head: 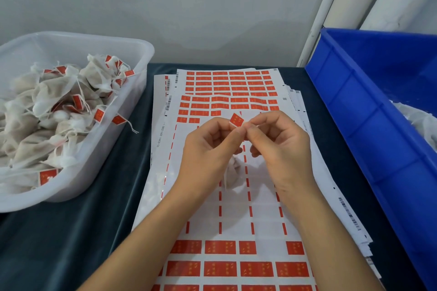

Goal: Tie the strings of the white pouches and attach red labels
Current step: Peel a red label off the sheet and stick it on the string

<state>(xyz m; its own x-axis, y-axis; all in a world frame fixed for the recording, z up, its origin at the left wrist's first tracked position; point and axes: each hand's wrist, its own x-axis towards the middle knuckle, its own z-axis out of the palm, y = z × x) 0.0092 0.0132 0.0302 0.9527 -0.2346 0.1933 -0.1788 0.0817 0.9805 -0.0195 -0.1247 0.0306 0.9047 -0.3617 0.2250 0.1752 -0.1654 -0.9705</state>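
- Left hand (210, 142) and right hand (281, 142) raised together over the label sheets (236, 208), fingertips meeting.
- Both hands pinch one red label (236, 120) between thumbs and forefingers; the label is tilted and sticks up just above the fingertips.
- Other fingers of both hands curled in.
- White pouch (233, 171) hangs just below the hands, between the wrists, partly hidden; its string is too thin to trace.
- Label sheets lie stacked on the dark bench (71, 231), middle rows peeled off, red labels left at near and far ends.
- Clear tub (132, 92) on the left of the bench, well apart from the hands, holds finished pouches (59, 111) with red labels on their strings.
- Blue bin (369, 106) on the right, white material showing inside at the edge of view.
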